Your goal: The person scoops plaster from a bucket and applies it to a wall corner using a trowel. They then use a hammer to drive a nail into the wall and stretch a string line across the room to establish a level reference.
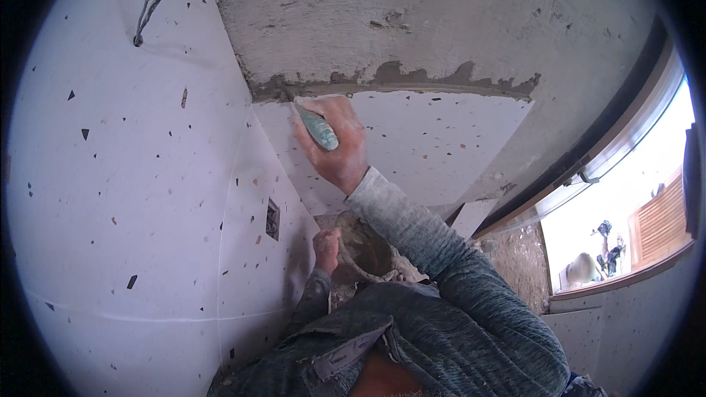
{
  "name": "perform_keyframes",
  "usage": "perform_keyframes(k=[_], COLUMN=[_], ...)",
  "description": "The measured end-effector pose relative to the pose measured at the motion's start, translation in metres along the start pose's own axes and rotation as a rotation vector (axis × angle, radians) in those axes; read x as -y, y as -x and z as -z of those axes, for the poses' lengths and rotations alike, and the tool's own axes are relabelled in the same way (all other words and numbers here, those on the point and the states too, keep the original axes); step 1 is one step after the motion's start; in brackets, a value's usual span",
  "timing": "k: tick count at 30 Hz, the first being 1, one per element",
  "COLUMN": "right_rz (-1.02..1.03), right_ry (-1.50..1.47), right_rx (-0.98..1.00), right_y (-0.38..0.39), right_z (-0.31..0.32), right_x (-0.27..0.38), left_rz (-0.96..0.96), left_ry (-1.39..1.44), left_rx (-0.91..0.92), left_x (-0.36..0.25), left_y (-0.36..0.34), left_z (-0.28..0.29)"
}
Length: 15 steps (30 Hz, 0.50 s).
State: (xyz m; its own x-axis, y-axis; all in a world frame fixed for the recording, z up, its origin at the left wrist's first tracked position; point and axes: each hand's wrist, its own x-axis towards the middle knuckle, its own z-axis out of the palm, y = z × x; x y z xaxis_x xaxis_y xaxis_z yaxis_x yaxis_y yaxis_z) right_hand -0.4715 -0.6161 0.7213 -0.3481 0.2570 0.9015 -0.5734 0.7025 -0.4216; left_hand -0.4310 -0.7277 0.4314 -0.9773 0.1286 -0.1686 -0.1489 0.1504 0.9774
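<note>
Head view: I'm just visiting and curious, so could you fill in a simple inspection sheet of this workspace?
Surface: white speckled tile, darker mortar along its top edge; rough grey wall above.
Job's things: green-handled tool, probably a trowel, blade mostly hidden; mortar-smeared bucket.
Clutter: pale panel piece at the tile's lower right.
Hands: right hand grips the tool at the tile's top edge; left hand holds the bucket's rim.
Cables: wires poking from a hole, upper left.
Surroundings: speckled left wall with a rectangular cut-out; bright window at right.
</note>
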Motion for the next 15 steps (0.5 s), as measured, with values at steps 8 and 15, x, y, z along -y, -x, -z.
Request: perform_keyframes(k=[8,15], right_rz=[0.003,-0.035], right_ry=[-0.008,0.012], right_rx=[-0.071,-0.120], right_y=[0.005,0.010], right_z=[0.024,0.051], right_x=[-0.005,-0.015], left_rz=[-0.474,-0.241], left_ry=[0.022,0.079], left_rx=[-0.036,0.098], left_x=[0.047,0.030], left_y=[-0.017,-0.006], left_z=[0.001,0.007])
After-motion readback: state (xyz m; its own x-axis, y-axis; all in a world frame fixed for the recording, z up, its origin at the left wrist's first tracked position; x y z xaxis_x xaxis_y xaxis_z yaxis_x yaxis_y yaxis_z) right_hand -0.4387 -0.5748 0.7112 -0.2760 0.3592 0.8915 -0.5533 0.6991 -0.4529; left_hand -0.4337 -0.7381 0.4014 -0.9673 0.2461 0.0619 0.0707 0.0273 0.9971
